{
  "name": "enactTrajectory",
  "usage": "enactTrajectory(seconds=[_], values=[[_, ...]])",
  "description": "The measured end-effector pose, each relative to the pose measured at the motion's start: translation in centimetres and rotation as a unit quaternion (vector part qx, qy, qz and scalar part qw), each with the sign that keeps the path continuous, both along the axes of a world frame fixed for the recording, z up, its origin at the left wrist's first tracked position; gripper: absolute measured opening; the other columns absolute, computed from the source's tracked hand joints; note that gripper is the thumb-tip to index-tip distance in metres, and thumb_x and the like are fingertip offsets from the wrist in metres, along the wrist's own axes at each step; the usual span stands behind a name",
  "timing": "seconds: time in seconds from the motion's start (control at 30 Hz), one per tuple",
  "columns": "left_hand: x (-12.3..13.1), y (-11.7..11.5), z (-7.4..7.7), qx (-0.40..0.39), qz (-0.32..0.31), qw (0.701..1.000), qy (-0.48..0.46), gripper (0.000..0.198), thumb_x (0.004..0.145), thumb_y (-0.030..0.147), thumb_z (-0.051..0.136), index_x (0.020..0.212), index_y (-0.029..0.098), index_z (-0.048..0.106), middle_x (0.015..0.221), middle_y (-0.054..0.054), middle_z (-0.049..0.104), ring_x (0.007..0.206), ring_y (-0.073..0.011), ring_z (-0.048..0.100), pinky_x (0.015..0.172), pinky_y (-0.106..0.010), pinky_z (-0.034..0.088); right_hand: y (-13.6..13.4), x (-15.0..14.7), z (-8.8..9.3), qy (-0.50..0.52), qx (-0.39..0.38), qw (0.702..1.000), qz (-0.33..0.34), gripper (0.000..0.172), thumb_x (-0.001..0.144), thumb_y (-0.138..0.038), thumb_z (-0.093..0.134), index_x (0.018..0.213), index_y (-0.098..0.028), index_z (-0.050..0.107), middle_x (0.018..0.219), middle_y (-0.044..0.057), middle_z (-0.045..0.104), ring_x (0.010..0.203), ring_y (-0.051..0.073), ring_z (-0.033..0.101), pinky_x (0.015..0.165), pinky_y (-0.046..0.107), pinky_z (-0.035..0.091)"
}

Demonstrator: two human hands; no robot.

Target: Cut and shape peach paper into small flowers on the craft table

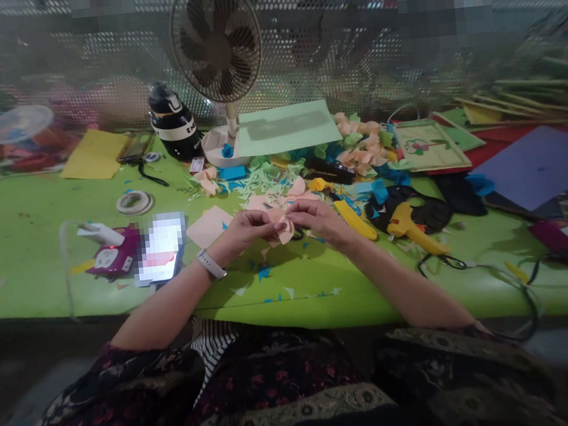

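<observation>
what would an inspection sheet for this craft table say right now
surface: green table, strewn with bits of cut paper
job's things: peach paper piece, held just above the table
clutter: paper scraps, tape roll, yellow glue gun, black bottle, phone
grip: left hand and right hand both pinch the peach paper piece
cables: black cable loops over the front edge; white cable runs from the purple socket block
surroundings: desk fan, mesh wall, card sheets at the right
</observation>
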State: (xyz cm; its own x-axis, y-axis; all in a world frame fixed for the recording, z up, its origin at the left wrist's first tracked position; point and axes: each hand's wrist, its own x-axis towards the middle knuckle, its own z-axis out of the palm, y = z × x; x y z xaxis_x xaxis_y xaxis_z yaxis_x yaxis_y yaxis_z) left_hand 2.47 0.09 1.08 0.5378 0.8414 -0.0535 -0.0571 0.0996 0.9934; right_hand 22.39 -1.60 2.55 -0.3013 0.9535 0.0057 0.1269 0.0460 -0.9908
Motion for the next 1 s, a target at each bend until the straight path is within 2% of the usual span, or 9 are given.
enactTrajectory(seconds=[0.23, 0.37, 0.53, 0.7, 0.8, 0.9, 1.0], values=[[-0.1, 0.2, -0.5, 0.035, -0.025, 0.999, 0.015, 0.038, 0.067, 0.045, 0.084, 0.063, 0.013, 0.065, 0.061, -0.003, 0.067, 0.056, -0.01, 0.06, 0.058, -0.023, 0.049, -0.1, -0.2, -0.7, -0.08, 0.066, 0.994, -0.012, 0.032, 0.075, -0.049, 0.071, 0.073, -0.018, 0.063, 0.06, -0.002, 0.055, 0.055, 0.01, 0.043, 0.051, 0.025, 0.034], [-0.2, 0.4, -0.4, 0.032, -0.013, 0.999, 0.007, 0.037, 0.073, 0.049, 0.08, 0.071, 0.013, 0.067, 0.066, -0.002, 0.066, 0.061, -0.0112, 0.061, 0.063, -0.025, 0.05, 0.2, -0.2, -0.8, -0.056, 0.078, 0.995, -0.04, 0.034, 0.076, -0.051, 0.07, 0.073, -0.018, 0.064, 0.063, 0.0, 0.06, 0.057, 0.011, 0.05, 0.054, 0.026, 0.041], [-0.4, 1.1, -1.2, 0.074, 0.0, 0.997, -0.016, 0.034, 0.08, 0.049, 0.074, 0.076, 0.015, 0.067, 0.071, 0.0, 0.062, 0.066, -0.0099, 0.057, 0.067, -0.024, 0.047, 0.4, 0.0, -0.5, -0.018, 0.04, 0.998, -0.056, 0.032, 0.077, -0.05, 0.069, 0.073, -0.019, 0.065, 0.065, 0.0, 0.063, 0.059, 0.012, 0.055, 0.058, 0.026, 0.046], [-0.5, 1.3, -1.7, 0.067, 0.01, 0.997, -0.028, 0.032, 0.083, 0.048, 0.072, 0.08, 0.016, 0.065, 0.075, 0.001, 0.059, 0.067, -0.0093, 0.055, 0.066, -0.023, 0.045, 0.2, -0.1, -0.4, -0.009, 0.021, 0.999, -0.049, 0.027, 0.075, -0.045, 0.069, 0.072, -0.019, 0.065, 0.061, -0.001, 0.063, 0.056, 0.011, 0.055, 0.056, 0.026, 0.046], [-0.3, 1.0, -1.5, 0.067, 0.025, 0.996, -0.045, 0.033, 0.081, 0.044, 0.074, 0.097, 0.017, 0.065, 0.081, 0.0, 0.062, 0.073, -0.0106, 0.058, 0.07, -0.024, 0.048, 0.1, -0.3, -0.4, -0.014, 0.05, 0.995, -0.079, 0.024, 0.075, -0.043, 0.067, 0.07, -0.019, 0.064, 0.059, -0.001, 0.062, 0.054, 0.011, 0.054, 0.054, 0.026, 0.045], [0.0, 0.7, -1.4, 0.086, 0.02, 0.995, -0.042, 0.049, 0.076, 0.036, 0.08, 0.116, 0.017, 0.059, 0.086, -0.002, 0.064, 0.079, -0.0128, 0.061, 0.072, -0.026, 0.05, -0.1, -0.6, -0.6, -0.034, 0.071, 0.991, -0.104, 0.022, 0.076, -0.04, 0.065, 0.069, -0.019, 0.063, 0.058, -0.002, 0.061, 0.053, 0.011, 0.052, 0.052, 0.025, 0.043], [0.2, 0.5, -1.3, 0.093, 0.034, 0.994, -0.04, 0.044, 0.082, 0.033, 0.074, 0.118, 0.016, 0.057, 0.09, -0.004, 0.065, 0.083, -0.0144, 0.063, 0.076, -0.028, 0.052, -0.1, -0.7, -1.1, -0.046, 0.069, 0.991, -0.102, 0.022, 0.078, -0.04, 0.063, 0.07, -0.019, 0.062, 0.059, -0.001, 0.062, 0.053, 0.011, 0.052, 0.052, 0.025, 0.042]])
